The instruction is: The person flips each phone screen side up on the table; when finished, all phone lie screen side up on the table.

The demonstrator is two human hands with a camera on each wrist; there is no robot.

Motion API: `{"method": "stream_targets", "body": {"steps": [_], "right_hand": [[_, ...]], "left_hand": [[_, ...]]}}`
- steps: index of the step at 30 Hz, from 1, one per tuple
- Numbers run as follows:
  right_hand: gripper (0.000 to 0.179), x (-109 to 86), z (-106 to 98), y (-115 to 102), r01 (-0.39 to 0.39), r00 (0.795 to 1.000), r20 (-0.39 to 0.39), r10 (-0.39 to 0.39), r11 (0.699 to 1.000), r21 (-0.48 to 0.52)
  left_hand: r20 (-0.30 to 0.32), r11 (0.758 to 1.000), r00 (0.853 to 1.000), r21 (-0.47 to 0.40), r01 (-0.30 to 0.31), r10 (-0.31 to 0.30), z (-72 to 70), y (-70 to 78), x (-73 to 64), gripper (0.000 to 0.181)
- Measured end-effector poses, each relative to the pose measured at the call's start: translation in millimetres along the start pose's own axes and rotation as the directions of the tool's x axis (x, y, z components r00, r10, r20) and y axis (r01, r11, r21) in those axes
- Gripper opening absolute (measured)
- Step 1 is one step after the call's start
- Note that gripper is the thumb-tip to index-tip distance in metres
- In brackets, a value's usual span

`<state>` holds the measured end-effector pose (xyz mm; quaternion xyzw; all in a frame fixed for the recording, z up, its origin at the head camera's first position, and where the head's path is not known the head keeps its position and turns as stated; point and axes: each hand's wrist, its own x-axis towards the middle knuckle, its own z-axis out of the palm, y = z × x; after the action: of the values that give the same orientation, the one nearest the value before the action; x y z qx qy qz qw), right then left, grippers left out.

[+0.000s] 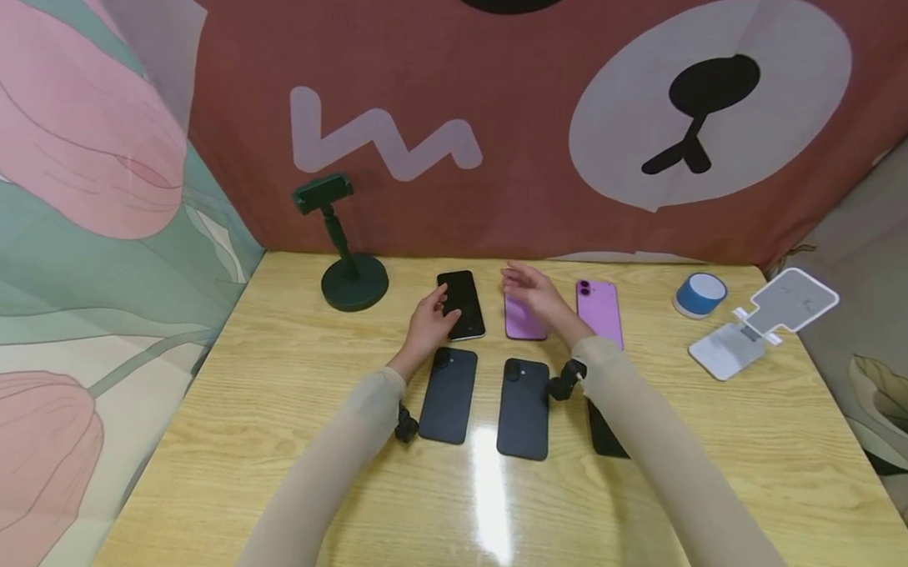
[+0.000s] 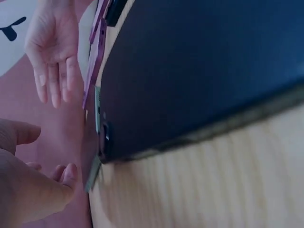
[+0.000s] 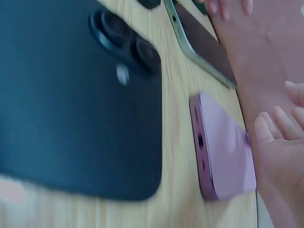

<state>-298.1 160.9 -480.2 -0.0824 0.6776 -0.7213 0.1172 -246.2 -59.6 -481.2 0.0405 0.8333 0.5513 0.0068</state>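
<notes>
Nearest the camera, long beige cloth sleeves (image 1: 338, 459). On the yellowish wooden table (image 1: 247, 393), a flat black-screened phone with a pale rim (image 1: 464, 305), face up. Over the black-screened phone's left edge, left hand (image 1: 426, 324), fingers loosely curved, empty. To that phone's right, a flat purple phone (image 1: 523, 326), back up, beneath right hand (image 1: 539, 296), fingers relaxed, empty.

Wooden table (image 1: 239, 409), phones (image 1: 448, 398), stands (image 1: 355, 283), blue cylinder (image 1: 699, 297)

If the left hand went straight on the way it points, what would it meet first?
The left hand would probably meet the black-screened phone; the hand's height is unclear, so it might pass over toward the reddish backdrop.
</notes>
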Motion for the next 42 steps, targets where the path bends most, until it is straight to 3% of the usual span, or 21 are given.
{"method": "stream_targets", "body": {"steps": [5, 10, 18, 22, 26, 30, 33, 40, 42], "right_hand": [[0.062, -4.7, -19, -3, -0.033, 0.999, -0.032, 0.031, 0.997, -0.072], [0.062, -7.2, -35, -5, -0.054, 0.997, -0.059, 0.050, 0.996, -0.068], [0.060, -7.4, -49, -6, -0.082, 0.991, -0.116, 0.072, 0.993, -0.087], [0.060, -11.6, -48, -13, -0.103, 0.989, -0.117, 0.093, 0.991, -0.089], [0.060, -15.7, -45, -22, -0.113, 0.989, -0.104, 0.101, 0.987, -0.116], [0.060, -9.5, -51, -9, -0.127, 0.988, -0.108, 0.110, 0.979, -0.160], [0.061, -3.2, -56, 2, -0.146, 0.986, -0.107, 0.126, 0.970, -0.195], [0.064, 1.3, -57, 4, -0.195, 0.980, -0.090, 0.177, 0.941, -0.277], [0.064, 3.4, -58, 4, -0.201, 0.979, -0.077, 0.187, 0.933, -0.300]], "left_hand": [[0.048, 0.999, 0.998, -0.040, -0.037, 0.039, 6.8, 8.6, 1.6, 0.058], [0.090, 0.997, 0.995, -0.074, -0.030, 0.037, 17.5, 19.9, 4.1, 0.060], [0.143, 0.997, 0.990, -0.072, 0.026, -0.015, 40.0, 34.5, 13.8, 0.061], [0.166, 0.995, 0.984, -0.071, 0.071, -0.059, 54.4, 34.6, 17.0, 0.064], [0.216, 0.995, 0.975, -0.067, 0.074, -0.057, 69.0, 32.0, 18.1, 0.073], [0.256, 0.999, 0.966, -0.040, 0.037, -0.026, 83.3, 29.6, 18.9, 0.082], [0.259, 1.000, 0.966, 0.029, 0.002, -0.010, 90.0, 27.3, 18.6, 0.086], [0.266, 0.982, 0.964, 0.174, -0.068, 0.019, 97.2, 25.9, 19.8, 0.093], [0.265, 0.978, 0.964, 0.201, -0.063, 0.008, 99.6, 26.0, 20.4, 0.097]]}}
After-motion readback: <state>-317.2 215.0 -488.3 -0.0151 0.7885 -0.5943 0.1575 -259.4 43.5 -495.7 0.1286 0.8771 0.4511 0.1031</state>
